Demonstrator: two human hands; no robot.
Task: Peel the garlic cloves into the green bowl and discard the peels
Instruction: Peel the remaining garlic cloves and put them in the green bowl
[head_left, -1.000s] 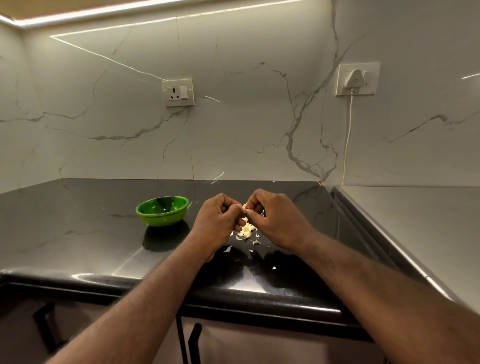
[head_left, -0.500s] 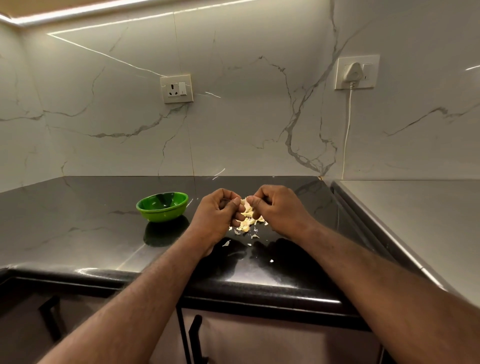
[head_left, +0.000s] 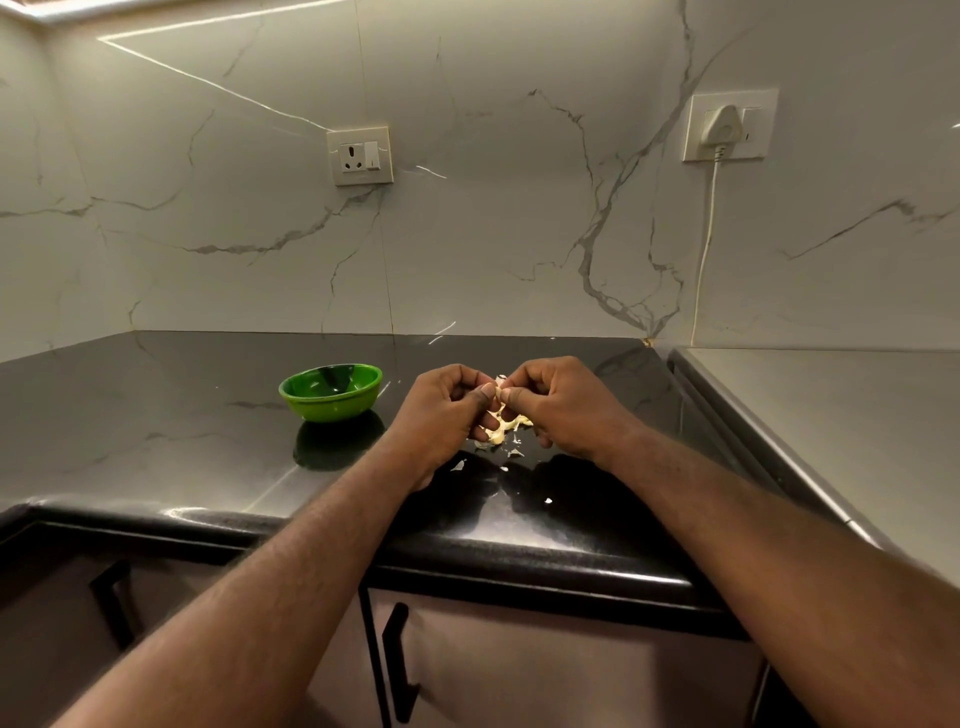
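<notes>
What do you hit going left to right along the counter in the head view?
green bowl → left hand → garlic clove, pinched by both hands → right hand → grey side counter. Peels under the hands overlap, so skipped.

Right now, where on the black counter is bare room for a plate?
Bare counter lies left of the green bowl toward the corner, and behind the bowl up to the wall. Crowded: peels lie between the left hand and right hand, flakes nearer the front edge.
</notes>
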